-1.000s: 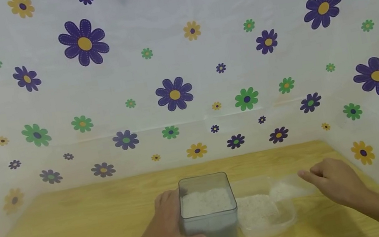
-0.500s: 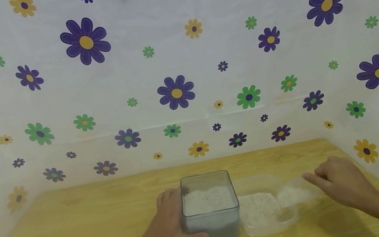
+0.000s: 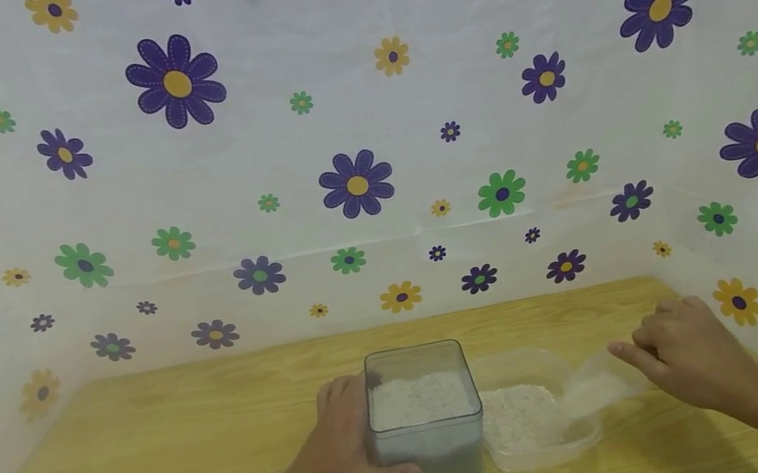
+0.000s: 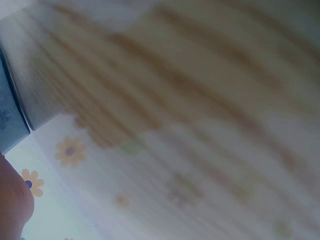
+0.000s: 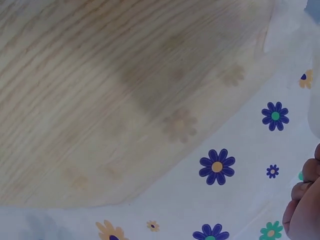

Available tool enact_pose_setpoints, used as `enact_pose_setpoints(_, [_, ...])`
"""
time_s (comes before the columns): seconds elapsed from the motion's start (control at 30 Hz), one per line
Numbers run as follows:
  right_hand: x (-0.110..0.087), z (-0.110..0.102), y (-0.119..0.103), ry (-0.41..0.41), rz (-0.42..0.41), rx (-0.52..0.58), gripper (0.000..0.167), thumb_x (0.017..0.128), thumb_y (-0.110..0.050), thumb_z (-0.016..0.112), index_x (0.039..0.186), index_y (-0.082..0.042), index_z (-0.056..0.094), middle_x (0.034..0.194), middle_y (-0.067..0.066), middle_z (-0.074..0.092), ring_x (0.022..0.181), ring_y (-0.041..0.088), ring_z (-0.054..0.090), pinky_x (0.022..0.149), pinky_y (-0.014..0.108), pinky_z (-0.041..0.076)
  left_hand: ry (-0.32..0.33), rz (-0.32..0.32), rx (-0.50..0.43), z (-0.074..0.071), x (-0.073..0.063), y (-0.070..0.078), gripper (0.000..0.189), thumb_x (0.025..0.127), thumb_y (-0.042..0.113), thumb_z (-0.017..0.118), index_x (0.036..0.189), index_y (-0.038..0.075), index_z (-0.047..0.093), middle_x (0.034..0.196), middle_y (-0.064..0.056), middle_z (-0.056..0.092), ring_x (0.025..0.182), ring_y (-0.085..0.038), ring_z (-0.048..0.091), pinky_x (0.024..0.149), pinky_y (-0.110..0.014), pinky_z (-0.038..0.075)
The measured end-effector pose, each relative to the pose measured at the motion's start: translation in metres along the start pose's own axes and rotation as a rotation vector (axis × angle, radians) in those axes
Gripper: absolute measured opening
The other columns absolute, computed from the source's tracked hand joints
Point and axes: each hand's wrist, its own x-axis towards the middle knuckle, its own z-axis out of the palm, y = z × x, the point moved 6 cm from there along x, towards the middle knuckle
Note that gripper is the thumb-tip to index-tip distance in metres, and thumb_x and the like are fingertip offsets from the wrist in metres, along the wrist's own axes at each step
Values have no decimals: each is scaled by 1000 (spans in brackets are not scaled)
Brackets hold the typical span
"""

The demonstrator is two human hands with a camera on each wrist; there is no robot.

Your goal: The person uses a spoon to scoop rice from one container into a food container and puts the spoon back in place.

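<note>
A square see-through grey container (image 3: 429,460), filled with white rice-like grains to below its rim, stands upright on the table. My left hand (image 3: 343,446) grips its left side, thumb across the front; the left wrist view shows only a container edge (image 4: 12,112) and part of the hand (image 4: 15,200). My right hand (image 3: 697,354) holds a translucent scoop (image 3: 599,385) bearing white grains, thumb along its handle. The scoop's front end overlaps the right side of a clear plastic tub (image 3: 547,456) with more grains inside. Curled right fingers (image 5: 305,200) show at the right wrist view's edge.
The tub sits right beside the container on a wood-grain table (image 3: 213,418). White sheeting printed with flowers (image 3: 370,272) rises behind the table and on both sides; its right wall is near my right hand.
The scoop has moved slightly right and its front end sits a little lower against the tub. My left hand stays on the container. The whole head view has shifted slightly.
</note>
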Motion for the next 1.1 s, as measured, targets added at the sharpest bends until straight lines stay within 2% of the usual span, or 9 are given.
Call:
enact_pose_setpoints(0.07, [2, -4, -3, 28, -49, -29, 55, 87, -31, 75, 49, -30, 36, 52, -17, 25, 60, 6, 27, 68, 33, 27, -1, -1, 6, 1, 1, -2, 106, 65, 83, 69, 137, 11, 41, 123, -1, 53, 116, -16, 44, 106, -49, 28])
enact_pose_setpoints(0.13, [6, -10, -6, 75, -114, -58, 56, 90, -37, 70, 49, -30, 34, 53, -17, 24, 62, 7, 28, 69, 35, 29, -5, -4, 8, 2, 1, -3, 106, 65, 84, 68, 138, 11, 40, 124, 0, 53, 116, -16, 44, 106, -49, 28])
enact_pose_setpoints(0.27, [13, -21, -13, 201, -273, -105, 59, 103, -52, 45, 51, -28, 31, 56, -15, 21, 63, 10, 28, 69, 37, 31, 0, 8, 23, 2, 2, -3, 106, 66, 84, 67, 137, 11, 41, 123, 0, 53, 116, -16, 44, 104, -48, 28])
enact_pose_setpoints(0.33, [18, -25, -18, 253, -347, -120, 61, 105, -55, 31, 52, -26, 30, 57, -13, 22, 63, 12, 27, 69, 38, 30, 2, 11, 26, 1, 1, -2, 106, 66, 84, 66, 137, 10, 41, 122, 0, 54, 115, -16, 44, 104, -48, 29])
enact_pose_setpoints(0.4, [23, -28, -24, 293, -393, -136, 62, 106, -53, 29, 52, -24, 31, 56, -12, 23, 62, 14, 27, 68, 38, 30, 3, 13, 28, 1, 1, -2, 106, 66, 84, 66, 137, 10, 41, 122, 0, 54, 115, -16, 45, 104, -49, 29])
enact_pose_setpoints(0.53, [34, -36, -32, 332, -385, -142, 64, 106, -51, 30, 50, -22, 33, 54, -10, 25, 60, 16, 27, 66, 38, 28, -14, -4, 12, 2, 2, -2, 107, 65, 84, 67, 139, 11, 40, 123, 1, 53, 116, -16, 43, 106, -49, 28])
enact_pose_setpoints(0.77, [55, -47, -49, 380, -314, -145, 66, 105, -53, 30, 48, -20, 36, 49, -7, 30, 59, 19, 35, 67, 42, 34, -29, -16, -10, 4, 2, -4, 109, 64, 85, 67, 139, 11, 39, 124, 1, 52, 118, -16, 43, 107, -48, 25])
enact_pose_setpoints(0.93, [71, -53, -69, 442, -328, -112, 66, 105, -50, 34, 48, -18, 37, 49, -4, 34, 59, 22, 36, 65, 43, 32, -13, -3, -5, 1, 0, -1, 107, 65, 84, 67, 138, 10, 40, 121, 1, 53, 116, -18, 44, 105, -50, 27])
enact_pose_setpoints(1.1, [84, -52, -92, 459, -344, -81, 67, 106, -47, 34, 47, -17, 38, 49, -3, 34, 60, 22, 36, 65, 42, 31, 5, 9, 4, 0, 1, 1, 106, 66, 84, 67, 136, 9, 42, 120, 0, 54, 115, -18, 45, 103, -50, 28])
